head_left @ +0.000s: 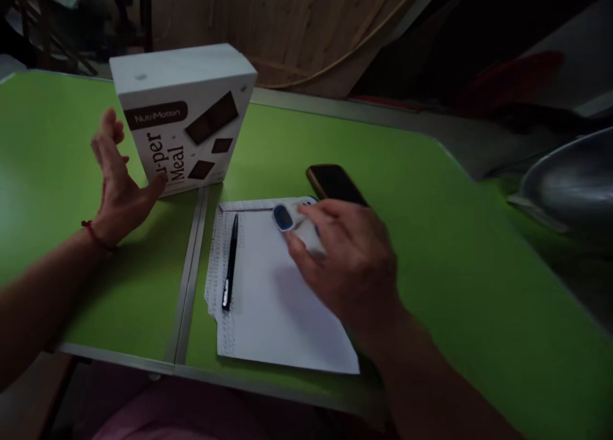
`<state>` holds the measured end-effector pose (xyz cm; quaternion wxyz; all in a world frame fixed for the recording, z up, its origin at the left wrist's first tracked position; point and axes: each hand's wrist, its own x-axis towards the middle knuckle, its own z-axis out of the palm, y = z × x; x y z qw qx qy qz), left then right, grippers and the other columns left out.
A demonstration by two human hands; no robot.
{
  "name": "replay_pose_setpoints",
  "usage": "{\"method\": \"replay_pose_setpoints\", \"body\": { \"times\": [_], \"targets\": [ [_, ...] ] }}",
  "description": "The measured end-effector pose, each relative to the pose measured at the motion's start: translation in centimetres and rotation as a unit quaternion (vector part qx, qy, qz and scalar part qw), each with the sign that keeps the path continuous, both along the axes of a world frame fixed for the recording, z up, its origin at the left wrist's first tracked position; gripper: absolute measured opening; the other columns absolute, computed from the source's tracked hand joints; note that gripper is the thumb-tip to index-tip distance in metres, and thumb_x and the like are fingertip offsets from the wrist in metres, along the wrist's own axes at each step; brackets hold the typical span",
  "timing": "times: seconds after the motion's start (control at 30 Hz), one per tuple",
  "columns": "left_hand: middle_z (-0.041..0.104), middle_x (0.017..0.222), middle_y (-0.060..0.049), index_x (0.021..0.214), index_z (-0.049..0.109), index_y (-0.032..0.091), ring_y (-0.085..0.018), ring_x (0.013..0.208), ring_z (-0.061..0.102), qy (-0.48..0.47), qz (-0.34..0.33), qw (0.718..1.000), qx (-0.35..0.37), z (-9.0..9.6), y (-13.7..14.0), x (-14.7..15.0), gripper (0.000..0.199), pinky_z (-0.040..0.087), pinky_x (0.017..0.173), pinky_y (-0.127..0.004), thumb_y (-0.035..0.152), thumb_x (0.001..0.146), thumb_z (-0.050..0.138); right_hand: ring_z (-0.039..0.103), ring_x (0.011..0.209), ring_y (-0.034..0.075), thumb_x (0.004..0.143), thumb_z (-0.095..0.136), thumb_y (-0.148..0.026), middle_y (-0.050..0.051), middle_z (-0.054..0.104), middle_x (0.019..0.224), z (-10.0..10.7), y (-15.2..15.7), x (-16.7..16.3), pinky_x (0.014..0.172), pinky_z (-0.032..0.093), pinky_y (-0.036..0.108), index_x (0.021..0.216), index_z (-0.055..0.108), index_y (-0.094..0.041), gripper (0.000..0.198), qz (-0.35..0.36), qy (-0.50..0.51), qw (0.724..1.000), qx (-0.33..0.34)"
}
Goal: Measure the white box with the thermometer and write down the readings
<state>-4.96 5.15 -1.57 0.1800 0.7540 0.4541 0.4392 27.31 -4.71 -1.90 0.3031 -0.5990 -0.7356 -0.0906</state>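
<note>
A white box (191, 133) printed "NutriMotion" and "Meal", with dark brown bar shapes, stands upright on the table. My left hand (117, 178) is at its lower left, fingers spread, the thumb in front of its bottom corner; whether it touches the box I cannot tell. Over a white paper sheet (272, 312), my right hand (352, 261) grips a white handheld device (306, 235) with a small blue screen. The hand covers much of the device. A black pen (230, 264) lies along the sheet's left side.
Just beyond my right hand lies a dark phone (336, 183), partly hidden. A metal seam crosses the green table (460, 248) left of the paper. Wood panelling (311, 28) stands behind, and a shiny rounded object (569, 178) is off the right edge.
</note>
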Motion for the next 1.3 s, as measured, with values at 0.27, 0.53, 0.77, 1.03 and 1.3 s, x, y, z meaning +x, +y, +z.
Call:
{"method": "replay_pose_setpoints", "body": {
  "times": [0.27, 0.53, 0.77, 1.03, 1.3],
  "targets": [
    [0.038, 0.141, -0.007, 0.142, 0.028, 0.031, -0.031, 0.128, 0.042, 0.037, 0.131, 0.975, 0.177, 0.8, -2.2, 2.0, 0.075, 0.049, 0.095, -0.049, 0.06, 0.085, 0.067, 0.063, 0.112, 0.028, 0.094, 0.038, 0.005, 0.017, 0.067, 0.13, -1.2, -1.1, -3.8, 0.09, 0.059, 0.049, 0.131, 0.063, -0.015, 0.048, 0.309, -0.098, 0.945, -0.049],
    [0.055, 0.095, -0.002, 0.111, 0.051, 0.025, -0.017, 0.079, 0.056, 0.078, -0.087, 0.964, 0.238, 2.0, -4.5, 3.9, 0.02, 0.048, 0.063, -0.032, 0.021, 0.093, 0.06, 0.066, 0.08, 0.022, 0.097, 0.044, -0.006, 0.012, 0.07, 0.094, -0.6, -1.3, -2.2, 0.066, 0.057, 0.036, 0.1, 0.066, -0.017, 0.026, 0.295, -0.031, 0.953, -0.055],
    [0.068, 0.118, -0.014, 0.111, 0.066, 0.016, -0.022, 0.1, 0.067, 0.254, -0.339, 0.904, 0.053, 1.2, -5.1, 4.7, 0.024, 0.054, 0.09, -0.037, 0.028, 0.103, 0.048, 0.07, 0.071, 0.02, 0.085, 0.058, -0.021, 0.001, 0.07, 0.076, 0.3, -2.0, -3.3, 0.07, 0.058, 0.037, 0.09, 0.06, -0.023, 0.006, 0.141, 0.401, 0.898, -0.114],
    [0.066, 0.133, -0.014, 0.116, 0.07, 0.017, -0.026, 0.108, 0.064, 0.292, -0.389, 0.873, 0.04, 1.5, -5.2, 4.8, 0.031, 0.049, 0.094, -0.04, 0.03, 0.106, 0.045, 0.052, 0.051, 0.012, 0.07, 0.065, -0.03, -0.003, 0.061, 0.059, -0.4, -1.5, -4.0, 0.047, 0.043, 0.025, 0.069, 0.06, -0.023, 0.009, 0.051, 0.432, 0.87, -0.23],
    [0.065, 0.135, -0.01, 0.118, 0.07, 0.021, -0.028, 0.108, 0.061, 0.329, -0.364, 0.871, 0.03, 1.5, -5.3, 4.9, 0.028, 0.046, 0.092, -0.04, 0.039, 0.1, 0.059, 0.06, 0.061, 0.016, 0.072, 0.067, -0.031, 0.002, 0.067, 0.071, 0.3, -1.0, -3.2, 0.055, 0.049, 0.028, 0.081, 0.068, -0.02, 0.014, 0.089, 0.413, 0.85, -0.314]
  ]
}}
